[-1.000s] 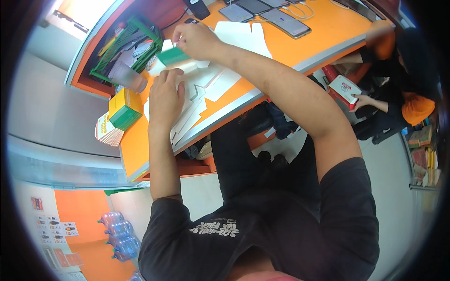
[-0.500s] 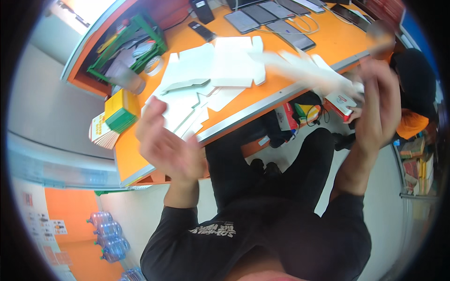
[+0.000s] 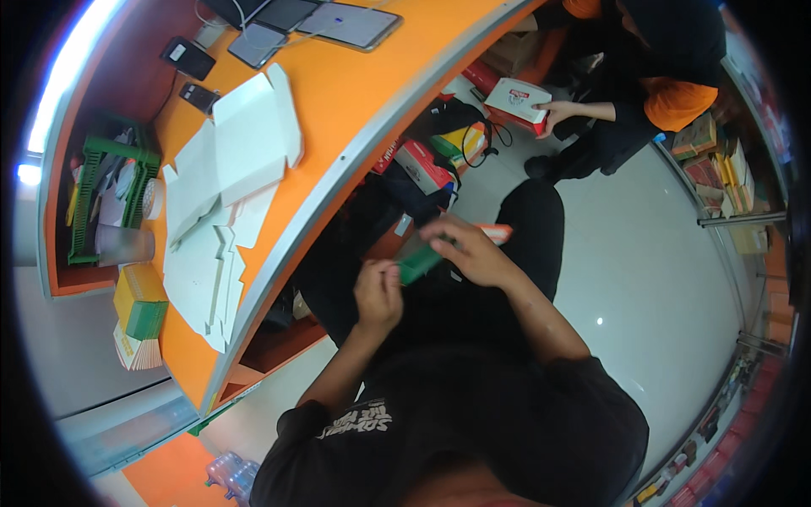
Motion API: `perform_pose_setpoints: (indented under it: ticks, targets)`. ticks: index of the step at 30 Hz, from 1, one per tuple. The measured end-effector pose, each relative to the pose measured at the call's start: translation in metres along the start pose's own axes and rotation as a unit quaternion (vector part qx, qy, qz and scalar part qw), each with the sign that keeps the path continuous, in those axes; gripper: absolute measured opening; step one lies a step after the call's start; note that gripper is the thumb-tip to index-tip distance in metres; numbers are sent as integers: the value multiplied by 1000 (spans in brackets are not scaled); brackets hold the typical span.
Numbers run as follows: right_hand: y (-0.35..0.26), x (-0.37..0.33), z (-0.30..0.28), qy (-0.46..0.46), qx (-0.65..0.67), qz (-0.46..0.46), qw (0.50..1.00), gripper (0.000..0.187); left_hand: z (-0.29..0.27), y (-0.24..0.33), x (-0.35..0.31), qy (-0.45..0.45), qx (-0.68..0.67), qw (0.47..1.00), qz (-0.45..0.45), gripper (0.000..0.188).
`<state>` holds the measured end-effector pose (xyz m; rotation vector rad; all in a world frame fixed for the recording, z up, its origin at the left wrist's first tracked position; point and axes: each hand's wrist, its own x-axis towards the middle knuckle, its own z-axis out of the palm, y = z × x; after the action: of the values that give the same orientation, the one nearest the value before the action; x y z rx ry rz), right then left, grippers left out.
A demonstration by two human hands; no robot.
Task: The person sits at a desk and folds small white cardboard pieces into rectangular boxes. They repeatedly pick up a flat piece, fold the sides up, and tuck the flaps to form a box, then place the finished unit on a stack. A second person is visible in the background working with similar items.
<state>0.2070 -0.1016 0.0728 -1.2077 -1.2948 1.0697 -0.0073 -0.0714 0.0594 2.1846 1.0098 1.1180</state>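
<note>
Over my lap I have a small cardboard carton (image 3: 416, 264) with a green panel and a white-and-orange end; motion blurs it a little. My left hand (image 3: 378, 297) is closed at its near left corner, fingers curled against the green part. My right hand (image 3: 471, 252) grips it from above and the right, and hides much of its middle. To the left, flat white carton blanks (image 3: 249, 139) lie overlapping on the orange table (image 3: 355, 84).
Phones (image 3: 351, 25) with cables lie at the table's far side. A green basket (image 3: 93, 198), a clear cup (image 3: 127, 245) and a yellow-green box (image 3: 142, 300) stand at left. Beyond my knees, a co-worker's hand (image 3: 557, 114) holds a white-and-red box (image 3: 517, 101). Shelves (image 3: 726, 169) are at right.
My hands, apart before, have come together over my lap around the carton. My right hand has moved left and inward, my left hand away from the table. The view has turned right.
</note>
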Motion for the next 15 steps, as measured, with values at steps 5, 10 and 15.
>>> perform_pose_setpoints:
  ticks: [5,10,15]
  targets:
    - [116,78,-39,125,699,159,686,72,-4,-28,-8,40,53,995,-74,6]
    - [149,95,-34,163,662,187,707,72,-7,-34,7,19,55,994,-88,11]
    - [145,88,-40,144,638,197,730,72,-4,-44,24,-1,62,992,-110,16]
